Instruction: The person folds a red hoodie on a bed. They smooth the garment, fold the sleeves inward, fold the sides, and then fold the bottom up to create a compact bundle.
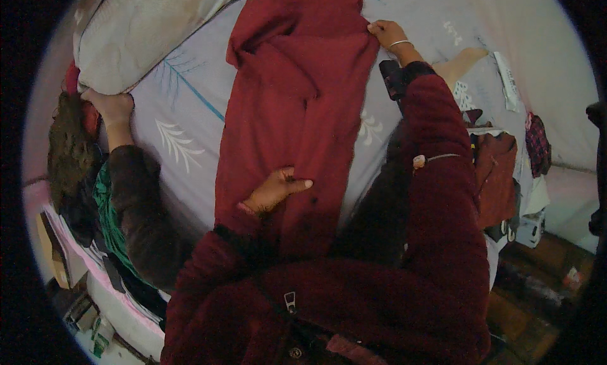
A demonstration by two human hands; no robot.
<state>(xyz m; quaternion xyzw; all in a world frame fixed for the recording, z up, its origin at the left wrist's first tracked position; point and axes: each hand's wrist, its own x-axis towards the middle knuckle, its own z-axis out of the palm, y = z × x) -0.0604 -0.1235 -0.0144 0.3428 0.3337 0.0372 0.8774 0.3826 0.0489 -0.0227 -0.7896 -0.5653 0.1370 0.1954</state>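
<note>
A long dark red garment [294, 109] lies lengthwise before me on a bedsheet [194, 104] printed with leaves, its upper part folded and creased. My left hand [277, 189] rests over the lower middle of the cloth, thumb apart from the curled fingers; whether it grips any fabric cannot be told. Farther up, my right hand [389, 33] pinches the garment's right edge between thumb and fingers. A bangle circles that wrist. Just below it, a black object [391, 79] lies by the right sleeve.
My legs are spread on either side of the garment. A pale pillow or cushion [142, 33] fills the upper left. Piled clothes [71, 151] line the left edge. At right are a white tube [507, 80], a reddish-brown cloth or bag [495, 180] and a checked cloth [539, 144].
</note>
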